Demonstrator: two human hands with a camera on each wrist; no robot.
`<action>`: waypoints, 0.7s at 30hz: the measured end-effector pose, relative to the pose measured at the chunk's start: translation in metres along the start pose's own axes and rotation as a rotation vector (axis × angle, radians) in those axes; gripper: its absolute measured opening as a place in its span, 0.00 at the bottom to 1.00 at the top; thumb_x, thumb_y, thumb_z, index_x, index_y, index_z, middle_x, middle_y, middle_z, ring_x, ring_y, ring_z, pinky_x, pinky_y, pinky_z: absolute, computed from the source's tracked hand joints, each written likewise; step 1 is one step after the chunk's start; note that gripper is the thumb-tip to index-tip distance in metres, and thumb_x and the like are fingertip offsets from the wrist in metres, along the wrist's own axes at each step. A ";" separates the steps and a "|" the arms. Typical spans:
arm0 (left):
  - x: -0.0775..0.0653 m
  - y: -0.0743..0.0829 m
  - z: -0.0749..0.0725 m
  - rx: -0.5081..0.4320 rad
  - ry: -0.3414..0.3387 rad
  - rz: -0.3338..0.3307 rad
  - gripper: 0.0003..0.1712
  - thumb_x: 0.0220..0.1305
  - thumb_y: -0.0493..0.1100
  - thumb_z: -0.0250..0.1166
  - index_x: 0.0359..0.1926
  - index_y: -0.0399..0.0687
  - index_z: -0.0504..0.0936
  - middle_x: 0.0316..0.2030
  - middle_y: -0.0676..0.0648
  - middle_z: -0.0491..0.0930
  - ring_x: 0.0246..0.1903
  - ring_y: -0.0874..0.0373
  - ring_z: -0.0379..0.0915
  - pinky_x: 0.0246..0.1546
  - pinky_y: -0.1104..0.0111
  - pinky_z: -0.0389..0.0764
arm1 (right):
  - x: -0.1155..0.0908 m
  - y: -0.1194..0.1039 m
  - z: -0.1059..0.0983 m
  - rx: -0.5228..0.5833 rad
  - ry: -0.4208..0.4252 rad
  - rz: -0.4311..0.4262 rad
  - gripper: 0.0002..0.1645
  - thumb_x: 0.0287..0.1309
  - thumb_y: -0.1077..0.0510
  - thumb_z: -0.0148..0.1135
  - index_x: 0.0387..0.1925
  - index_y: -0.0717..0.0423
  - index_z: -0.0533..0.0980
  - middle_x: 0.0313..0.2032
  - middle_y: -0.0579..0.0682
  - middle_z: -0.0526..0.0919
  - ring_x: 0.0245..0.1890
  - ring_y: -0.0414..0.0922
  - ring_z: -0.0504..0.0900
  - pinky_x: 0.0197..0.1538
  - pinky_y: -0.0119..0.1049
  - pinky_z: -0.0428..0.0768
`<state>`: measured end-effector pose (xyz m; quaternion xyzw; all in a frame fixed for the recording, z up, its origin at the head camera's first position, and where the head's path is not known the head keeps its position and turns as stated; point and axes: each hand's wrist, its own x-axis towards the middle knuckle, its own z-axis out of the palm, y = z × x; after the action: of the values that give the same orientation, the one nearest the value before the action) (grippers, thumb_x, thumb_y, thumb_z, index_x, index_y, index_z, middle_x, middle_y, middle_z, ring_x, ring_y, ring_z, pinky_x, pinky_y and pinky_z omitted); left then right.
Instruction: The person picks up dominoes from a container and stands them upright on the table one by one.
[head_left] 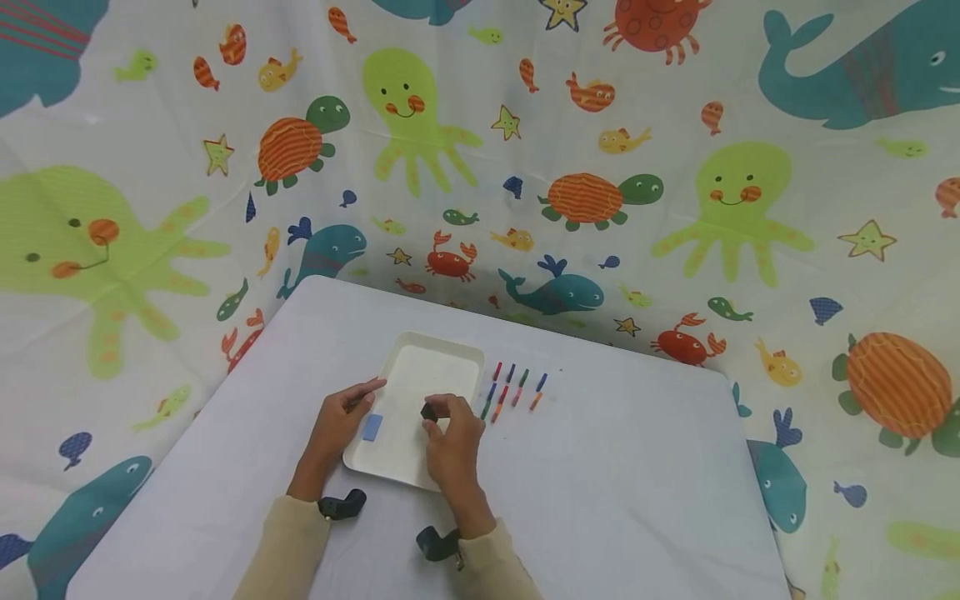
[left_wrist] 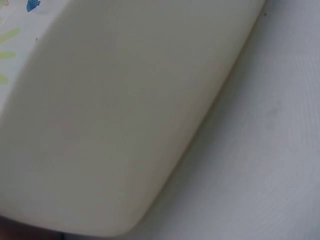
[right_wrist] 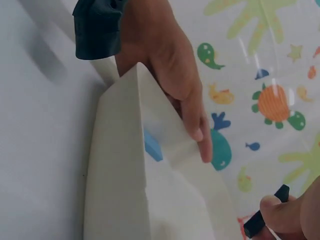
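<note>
The left hand (head_left: 335, 421) grips the left rim of a white rectangular tray (head_left: 435, 362), its fingers lying along the edge in the right wrist view. My right hand (head_left: 455, 446) is over the tray's right half and pinches a small dark block (head_left: 428, 412) between thumb and fingers. Seen by the right wrist camera, that dark block (right_wrist: 255, 223) is long and flat-sided. Inside the tray, near the left hand, lies a blue rectangular piece (head_left: 372, 427). In the left wrist view, the pale wall of the tray (left_wrist: 110, 115) fills most of the picture.
Several short coloured sticks (head_left: 504, 393) in red, blue, green and orange lie in rows on the table, just right of the tray. A white cloth covers the table (head_left: 622, 467). Behind it hangs a curtain (head_left: 480, 167) printed with sea animals. Dark wrist cameras (head_left: 342, 505) jut from both wrists.
</note>
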<state>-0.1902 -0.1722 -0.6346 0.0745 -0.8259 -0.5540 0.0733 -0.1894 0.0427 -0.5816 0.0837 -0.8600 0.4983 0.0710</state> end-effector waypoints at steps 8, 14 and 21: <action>0.000 0.000 0.000 0.001 -0.002 0.002 0.20 0.82 0.42 0.59 0.68 0.49 0.82 0.73 0.43 0.76 0.73 0.43 0.74 0.63 0.79 0.77 | 0.004 0.002 -0.014 0.060 0.048 0.025 0.23 0.61 0.70 0.72 0.51 0.42 0.82 0.46 0.41 0.87 0.50 0.42 0.86 0.66 0.53 0.68; 0.001 -0.001 0.001 -0.004 -0.005 0.001 0.20 0.82 0.42 0.58 0.69 0.47 0.82 0.73 0.42 0.76 0.74 0.42 0.71 0.73 0.47 0.74 | 0.009 0.009 -0.023 0.061 0.096 0.003 0.24 0.59 0.72 0.73 0.51 0.45 0.82 0.46 0.42 0.88 0.50 0.43 0.87 0.67 0.53 0.73; 0.002 -0.002 0.000 -0.013 -0.009 -0.014 0.21 0.83 0.43 0.57 0.69 0.48 0.81 0.74 0.42 0.75 0.76 0.42 0.69 0.75 0.47 0.71 | 0.017 0.014 -0.035 0.074 0.152 0.012 0.24 0.58 0.73 0.73 0.51 0.47 0.83 0.46 0.44 0.89 0.50 0.44 0.87 0.66 0.52 0.80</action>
<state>-0.1921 -0.1728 -0.6364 0.0774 -0.8220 -0.5603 0.0664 -0.2072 0.0785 -0.5728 0.0430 -0.8337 0.5350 0.1299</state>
